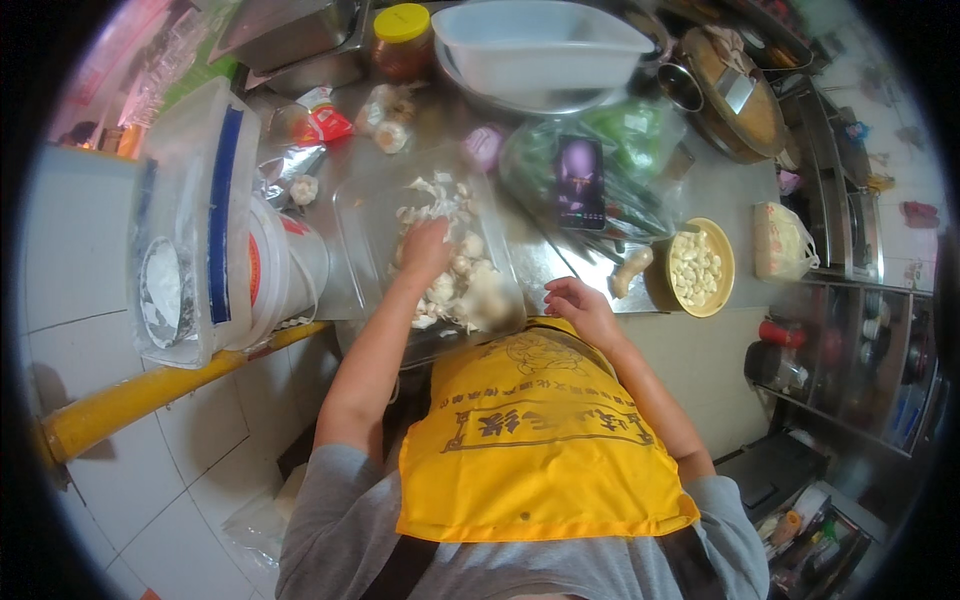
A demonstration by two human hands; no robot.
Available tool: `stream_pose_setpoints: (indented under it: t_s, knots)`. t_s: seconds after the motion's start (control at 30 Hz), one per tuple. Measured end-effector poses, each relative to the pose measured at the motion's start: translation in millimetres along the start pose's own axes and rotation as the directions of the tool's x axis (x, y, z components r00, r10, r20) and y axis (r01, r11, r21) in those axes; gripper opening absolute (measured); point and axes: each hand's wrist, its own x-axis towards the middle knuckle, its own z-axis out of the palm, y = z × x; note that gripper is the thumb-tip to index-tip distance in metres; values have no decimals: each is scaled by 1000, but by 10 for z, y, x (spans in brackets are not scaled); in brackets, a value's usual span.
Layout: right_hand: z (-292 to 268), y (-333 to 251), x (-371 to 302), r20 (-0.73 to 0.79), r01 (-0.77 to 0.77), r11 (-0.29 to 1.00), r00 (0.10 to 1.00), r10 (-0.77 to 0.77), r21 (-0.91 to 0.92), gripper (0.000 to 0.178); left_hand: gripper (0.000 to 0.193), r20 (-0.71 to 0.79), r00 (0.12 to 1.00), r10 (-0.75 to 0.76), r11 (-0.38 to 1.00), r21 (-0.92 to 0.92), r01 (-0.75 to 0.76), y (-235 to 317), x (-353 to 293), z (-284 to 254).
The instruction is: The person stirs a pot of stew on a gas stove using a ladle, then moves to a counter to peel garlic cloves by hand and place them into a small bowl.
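My left hand (425,250) reaches down into a clear plastic tray (352,215), its fingers among garlic bulbs (463,262) and loose white garlic skins (438,190). The fingertips are partly hidden there, so I cannot make out whether they grip anything. Just beyond the tray's right side, my right hand (580,306) hovers by the table's front edge, fingers loosely bent and apart, with nothing visible in them. To its right, a knobbly piece of ginger (631,272) lies beside a yellow bowl (728,285) holding many peeled garlic cloves (694,267).
A phone (580,182) rests on bagged green vegetables (530,165) behind my right hand. White buckets (290,255) stand left of the tray. Along the back are a large white basin (540,50), a yellow-lidded jar (402,45) and a round chopping board (750,125).
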Motion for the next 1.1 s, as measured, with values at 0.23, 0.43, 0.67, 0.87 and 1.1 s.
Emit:
stream_pose_setpoints:
  t_s: [0.23,0.43,0.67,0.87,1.1]
  knots:
    - [134,-132,182,127,-57,985,991,36,164,24,25,196,937,-290,527,-784,327,7,-110,-249]
    - [627,-583,533,258,-122,972,964,68,199,25,26,263,928,-265,100,-949,298,506,-496,-279]
    - [853,-461,647,229,-1,988,973,-35,155,20,13,306,925,-225,-159,-948,275,591,-724,-312]
    - [843,-442,605,275,-7,988,961,-36,155,14,13,388,898,-207,-152,-920,362,629,-801,-383]
    - [826,-233,625,306,-102,922,952,-18,374,15,15,354,928,-116,-17,-935,354,573,-769,-334]
